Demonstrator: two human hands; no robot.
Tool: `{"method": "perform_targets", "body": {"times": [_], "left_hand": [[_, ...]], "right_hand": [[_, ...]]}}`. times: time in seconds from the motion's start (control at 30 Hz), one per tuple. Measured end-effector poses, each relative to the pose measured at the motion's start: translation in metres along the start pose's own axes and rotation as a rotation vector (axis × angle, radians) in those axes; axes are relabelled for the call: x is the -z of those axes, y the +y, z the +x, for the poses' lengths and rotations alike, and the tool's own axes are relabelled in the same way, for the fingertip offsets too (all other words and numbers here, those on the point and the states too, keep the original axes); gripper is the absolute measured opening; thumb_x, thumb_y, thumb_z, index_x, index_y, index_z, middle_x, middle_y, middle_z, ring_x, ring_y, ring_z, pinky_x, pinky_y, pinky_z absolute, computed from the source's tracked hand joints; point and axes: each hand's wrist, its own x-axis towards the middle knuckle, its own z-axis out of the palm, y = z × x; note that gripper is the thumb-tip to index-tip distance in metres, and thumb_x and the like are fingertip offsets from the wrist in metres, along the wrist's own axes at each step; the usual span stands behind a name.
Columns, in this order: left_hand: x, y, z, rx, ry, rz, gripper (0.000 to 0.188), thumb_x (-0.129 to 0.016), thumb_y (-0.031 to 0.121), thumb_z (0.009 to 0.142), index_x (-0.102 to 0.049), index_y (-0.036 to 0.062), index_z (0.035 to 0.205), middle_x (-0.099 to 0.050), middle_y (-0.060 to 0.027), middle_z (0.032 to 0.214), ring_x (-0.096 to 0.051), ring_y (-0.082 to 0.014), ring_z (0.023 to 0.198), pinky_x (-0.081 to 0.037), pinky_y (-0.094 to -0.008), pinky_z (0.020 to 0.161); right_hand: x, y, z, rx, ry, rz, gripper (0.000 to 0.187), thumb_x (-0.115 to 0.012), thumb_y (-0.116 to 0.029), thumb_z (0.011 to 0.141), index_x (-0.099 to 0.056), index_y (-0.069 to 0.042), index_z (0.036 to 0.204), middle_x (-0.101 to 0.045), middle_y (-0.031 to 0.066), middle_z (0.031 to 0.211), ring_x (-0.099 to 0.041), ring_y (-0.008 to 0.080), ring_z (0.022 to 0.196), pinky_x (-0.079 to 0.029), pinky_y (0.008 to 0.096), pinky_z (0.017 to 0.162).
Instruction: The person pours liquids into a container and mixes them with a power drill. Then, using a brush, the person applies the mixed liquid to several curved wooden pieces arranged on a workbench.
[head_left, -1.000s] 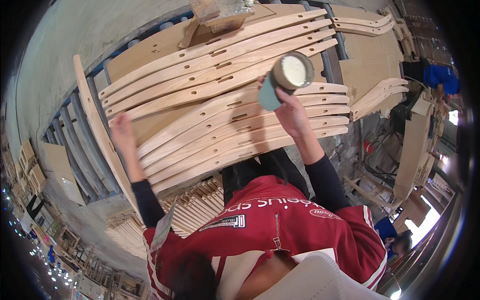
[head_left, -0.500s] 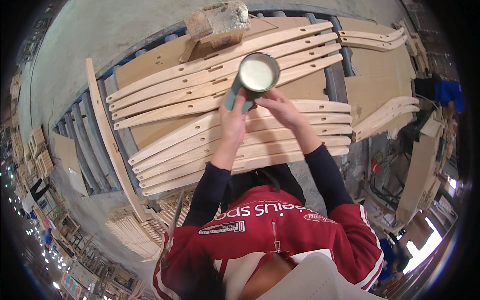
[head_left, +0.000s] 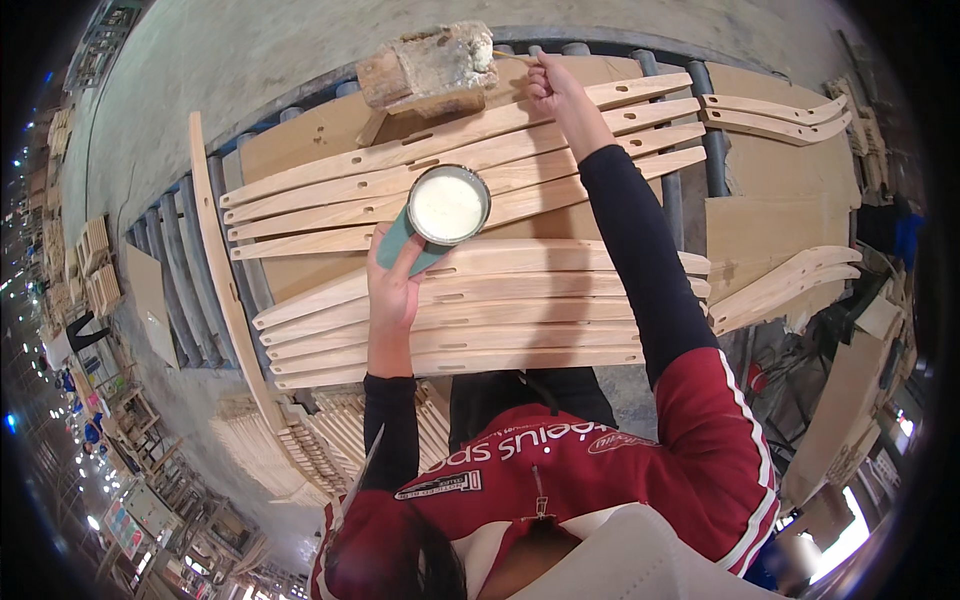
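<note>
My left hand is wrapped around a green cup filled with a creamy white liquid, and holds it over the slats. At the far side my right hand is closed on a thin yellowish stick, whose other end meets a rough wooden block crusted with pale residue. Curved wooden slats with slots lie side by side under my right arm. A nearer group of similar slats lies close to my body.
Cardboard covers a roller conveyor under the slats. One long curved piece lies across the left end. Shorter curved parts rest at the right, with another pair nearer. Stacked pieces stand low at the left.
My right hand has left the cup, reached out to the far side and taken hold of the thin stick. My left hand has carried the cup left and a little nearer.
</note>
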Motion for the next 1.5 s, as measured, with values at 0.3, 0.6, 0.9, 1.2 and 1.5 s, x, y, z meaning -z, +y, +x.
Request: {"method": "perform_targets", "body": {"times": [0.3, 0.6, 0.9, 1.2, 1.5], "left_hand": [[-0.02, -0.014, 0.029, 0.059, 0.107, -0.042, 0.033, -0.065, 0.014, 0.093, -0.057, 0.0029, 0.123, -0.064, -0.0088, 0.117, -0.061, -0.0185, 0.106, -0.054, -0.0366, 0.082], [-0.08, -0.026, 0.049, 0.069, 0.067, -0.078, 0.029, -0.064, 0.021, 0.095, -0.058, 0.0052, 0.119, -0.064, -0.0076, 0.112, -0.064, -0.0184, 0.096, -0.058, -0.0349, 0.075], [-0.11, -0.014, 0.043, -0.068, 0.036, 0.083, 0.028, -0.068, 0.02, 0.092, -0.061, 0.0025, 0.113, -0.067, -0.0079, 0.103, -0.068, -0.0172, 0.086, -0.06, -0.0345, 0.07], [-0.117, -0.012, 0.044, -0.086, 0.006, 0.106, 0.029, -0.069, 0.022, 0.091, -0.063, 0.0019, 0.111, -0.068, -0.0092, 0.103, -0.068, -0.0171, 0.087, -0.061, -0.0348, 0.071], [-0.117, -0.014, 0.049, -0.038, -0.016, 0.064, 0.03, -0.069, 0.025, 0.091, -0.062, 0.0032, 0.112, -0.068, -0.0084, 0.102, -0.068, -0.0178, 0.086, -0.06, -0.0348, 0.072]], "right_hand": [[0.012, -0.024, -0.163, 0.73, 0.145, -0.32, 0.032, -0.052, -0.024, 0.102, -0.061, 0.005, 0.112, -0.065, 0.0081, 0.089, -0.06, 0.0124, 0.075, -0.046, 0.0224, 0.06], [-0.002, 0.035, -0.336, 0.812, 0.12, -0.913, 0.014, -0.066, -0.002, 0.091, -0.065, 0.004, 0.103, -0.069, 0.0104, 0.09, -0.067, 0.0146, 0.084, -0.053, 0.023, 0.069], [-0.026, 0.04, -0.325, 1.118, 0.079, -1.349, 0.011, -0.07, 0.005, 0.084, -0.069, 0.004, 0.095, -0.07, 0.0086, 0.091, -0.065, 0.0146, 0.084, -0.053, 0.0261, 0.076], [-0.024, 0.045, -0.331, 1.052, 0.091, -1.404, 0.007, -0.07, 0.001, 0.085, -0.068, 0.002, 0.092, -0.07, 0.0082, 0.088, -0.066, 0.013, 0.082, -0.053, 0.0252, 0.075], [-0.016, 0.049, -0.329, 0.812, 0.072, -0.93, 0.011, -0.065, -0.003, 0.092, -0.064, 0.005, 0.098, -0.069, 0.0122, 0.093, -0.068, 0.0173, 0.085, -0.055, 0.0269, 0.078]]}}
